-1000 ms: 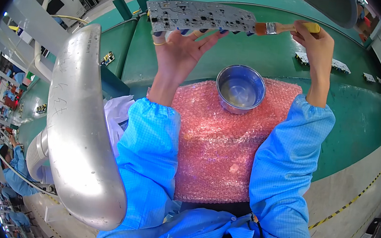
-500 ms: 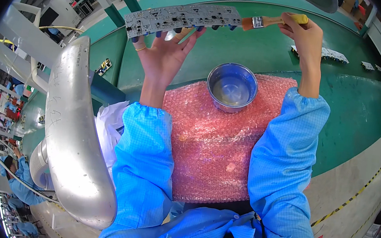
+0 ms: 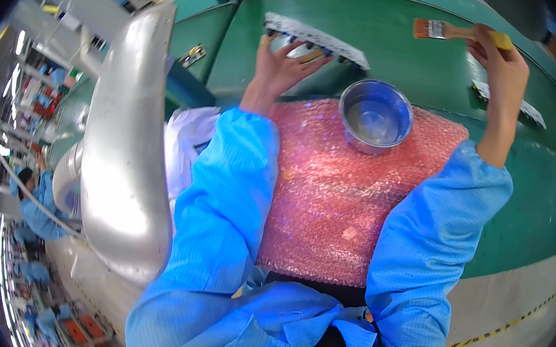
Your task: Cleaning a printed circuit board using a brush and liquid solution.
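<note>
Beyond and left of the bowl [image 3: 369, 144], the left hand [image 3: 280, 72], spread wide, holds the circuit board [image 3: 316, 36] by its near edge; uneven support could let it slip. Right of the bowl, the right hand [image 3: 504, 67] pinches the brush [image 3: 453, 32], which, if wet, could drip.

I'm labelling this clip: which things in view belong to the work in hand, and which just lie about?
Apparently in use:
long pale circuit board, in left hand
orange-bristled wooden paintbrush, in right hand
round silver metal bowl
pink bubble-wrap sheet under the bowl

Apparently lying about:
small yellow-black circuit board, at left
long white circuit board, at right
crumpled white sheeting, at left
</note>
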Motion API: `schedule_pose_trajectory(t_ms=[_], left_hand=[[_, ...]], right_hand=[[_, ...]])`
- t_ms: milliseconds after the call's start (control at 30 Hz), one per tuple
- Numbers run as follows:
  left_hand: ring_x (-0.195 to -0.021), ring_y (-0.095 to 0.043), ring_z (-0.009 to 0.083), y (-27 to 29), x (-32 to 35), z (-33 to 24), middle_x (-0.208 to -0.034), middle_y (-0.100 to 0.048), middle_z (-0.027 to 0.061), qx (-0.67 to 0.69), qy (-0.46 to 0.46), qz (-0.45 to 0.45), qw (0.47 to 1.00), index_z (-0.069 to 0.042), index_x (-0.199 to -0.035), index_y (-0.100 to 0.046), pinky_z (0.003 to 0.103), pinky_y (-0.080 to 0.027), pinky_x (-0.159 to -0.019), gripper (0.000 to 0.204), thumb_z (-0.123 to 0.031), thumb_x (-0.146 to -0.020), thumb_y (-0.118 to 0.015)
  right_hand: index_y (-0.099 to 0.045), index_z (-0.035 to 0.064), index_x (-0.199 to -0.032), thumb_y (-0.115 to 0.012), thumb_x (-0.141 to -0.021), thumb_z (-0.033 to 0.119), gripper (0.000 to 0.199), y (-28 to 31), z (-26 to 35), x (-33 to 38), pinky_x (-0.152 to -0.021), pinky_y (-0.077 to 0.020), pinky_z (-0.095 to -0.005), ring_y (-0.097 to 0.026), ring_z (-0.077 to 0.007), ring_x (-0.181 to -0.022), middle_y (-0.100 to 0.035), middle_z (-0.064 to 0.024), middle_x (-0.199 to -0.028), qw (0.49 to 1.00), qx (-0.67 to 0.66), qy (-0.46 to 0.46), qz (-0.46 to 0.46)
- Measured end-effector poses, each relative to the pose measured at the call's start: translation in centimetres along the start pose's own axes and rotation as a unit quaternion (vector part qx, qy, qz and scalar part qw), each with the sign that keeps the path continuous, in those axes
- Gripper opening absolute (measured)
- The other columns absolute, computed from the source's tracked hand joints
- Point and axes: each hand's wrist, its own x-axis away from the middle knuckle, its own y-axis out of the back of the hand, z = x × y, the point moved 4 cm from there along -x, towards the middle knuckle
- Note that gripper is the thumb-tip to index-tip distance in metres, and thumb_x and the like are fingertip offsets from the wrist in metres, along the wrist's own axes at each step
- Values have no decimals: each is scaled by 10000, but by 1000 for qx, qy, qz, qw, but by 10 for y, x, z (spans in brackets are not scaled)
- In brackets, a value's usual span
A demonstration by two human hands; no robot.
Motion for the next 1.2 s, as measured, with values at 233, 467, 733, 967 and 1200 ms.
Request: schedule_pose_trajectory(t_ms=[233, 467, 733, 967, 1200], left_hand=[[-1084, -613, 465, 12, -73, -9, -1269, -539, 356, -410, -11, -39, 911, 48, -1272, -547, 509, -499, -977, 570, -297, -835, -672], [-934, -651, 396, 43, -48, -120, -875, -692, 185, -921, -246, -277, 121, -99, -910, -755, 480, -530, -765, 224, -241, -764, -662], [-1238, -485, 406, 169, -33, -225, -1334, -542, 187, -896, -3, -444, 16, -17, -1242, -615, 580, -391, -989, 444, -272, -904, -480], [-1239, -486, 370, 183, -12, -274, -1333, -512, 228, -805, -151, -564, 105, -9, -1210, -613, 479, -421, -1008, 420, -256, -892, -493], [-947, -637, 455, 117, -3, -245, -974, -677, 252, -914, -142, -360, 126, -17, -957, -615, 529, -496, -843, 243, -238, -859, -599]], right_hand=[[-653, -85, -1123, -719, -880, 125, 328, -18, 1, 3, -871, -559, -275, -685, -190, -906, -676, -125, -1041, 1000, 7, -15, 24], [-665, -71, -1115, -706, -896, 139, 307, -8, 10, 7, -862, -557, -273, -678, -172, -896, -679, -111, -1022, 999, 27, -6, 16], [-690, -33, -1051, -699, -893, 147, 239, -9, 7, 15, -770, -559, -261, -676, -149, -813, -691, -74, -929, 996, 80, 18, 32], [-719, 4, -955, -719, -828, 184, 220, -13, 16, 18, -629, -503, -251, -687, -124, -714, -713, -75, -772, 996, 68, 57, 24], [-683, -38, -1031, -693, -888, 114, 209, -21, 21, 21, -749, -562, -249, -687, -146, -809, -696, -86, -907, 993, 102, 35, 56]])
